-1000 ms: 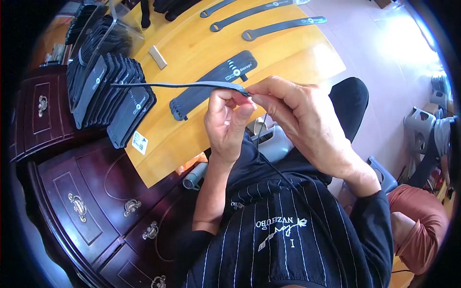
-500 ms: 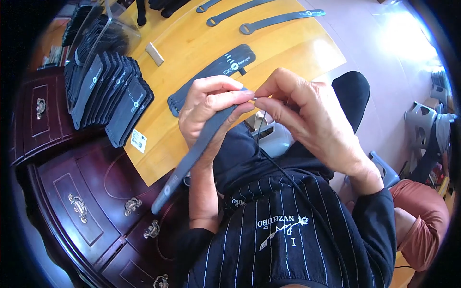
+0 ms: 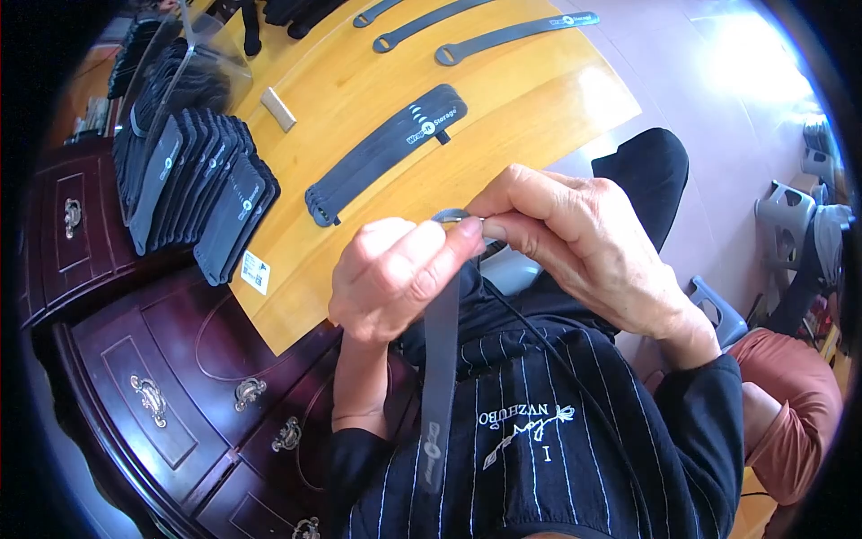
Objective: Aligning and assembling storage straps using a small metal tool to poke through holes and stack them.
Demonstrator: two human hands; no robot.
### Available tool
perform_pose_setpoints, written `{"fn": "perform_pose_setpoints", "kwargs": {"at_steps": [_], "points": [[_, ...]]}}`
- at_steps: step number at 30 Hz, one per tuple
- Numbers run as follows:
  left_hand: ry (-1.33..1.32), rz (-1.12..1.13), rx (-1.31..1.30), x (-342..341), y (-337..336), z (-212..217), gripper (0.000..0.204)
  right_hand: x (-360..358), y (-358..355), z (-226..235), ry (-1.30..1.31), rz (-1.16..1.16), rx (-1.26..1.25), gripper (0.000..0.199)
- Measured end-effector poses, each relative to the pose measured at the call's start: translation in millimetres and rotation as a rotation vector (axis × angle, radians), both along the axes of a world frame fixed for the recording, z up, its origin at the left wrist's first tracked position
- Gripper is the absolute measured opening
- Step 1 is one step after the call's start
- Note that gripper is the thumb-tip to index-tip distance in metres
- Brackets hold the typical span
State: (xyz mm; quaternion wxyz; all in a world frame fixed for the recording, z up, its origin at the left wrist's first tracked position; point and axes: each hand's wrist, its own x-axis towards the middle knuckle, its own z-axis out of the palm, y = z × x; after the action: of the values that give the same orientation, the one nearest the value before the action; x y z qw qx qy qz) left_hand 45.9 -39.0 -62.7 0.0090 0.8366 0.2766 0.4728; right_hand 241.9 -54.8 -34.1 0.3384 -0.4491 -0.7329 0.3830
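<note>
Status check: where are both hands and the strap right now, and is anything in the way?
Left hand and right hand pinch the grey strap at its top end. Strap hangs down over the striped shirt. Nothing blocking.

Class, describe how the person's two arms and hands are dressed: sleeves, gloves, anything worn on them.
Both hands, left hand and right hand, are bare, with no gloves, and no rings or watch in view. Each forearm ends in a long black sleeve with thin pale pinstripes, pushed back from the wrist.
</note>
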Motion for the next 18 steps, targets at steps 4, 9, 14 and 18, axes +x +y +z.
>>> {"fn": "perform_pose_setpoints", "kwargs": {"at_steps": [4, 9, 14, 18], "points": [[0.104, -0.018, -0.022, -7, -15, 13, 0.031, 3, -2, -2, 0.03, 0.056, -0.026, 0.016], [0.205, -0.138, -0.036, -11, -18, 23, 0.036, 9, -2, 3, 0.049, 0.158, -0.128, 0.017], [0.181, -0.18, -0.022, -8, -11, 20, 0.035, 12, 0, 0, 0.127, 0.146, -0.165, 0.02], [0.179, -0.162, -0.128, -8, -6, 25, 0.034, 8, -3, -1, 0.208, 0.08, -0.22, 0.019]]}}
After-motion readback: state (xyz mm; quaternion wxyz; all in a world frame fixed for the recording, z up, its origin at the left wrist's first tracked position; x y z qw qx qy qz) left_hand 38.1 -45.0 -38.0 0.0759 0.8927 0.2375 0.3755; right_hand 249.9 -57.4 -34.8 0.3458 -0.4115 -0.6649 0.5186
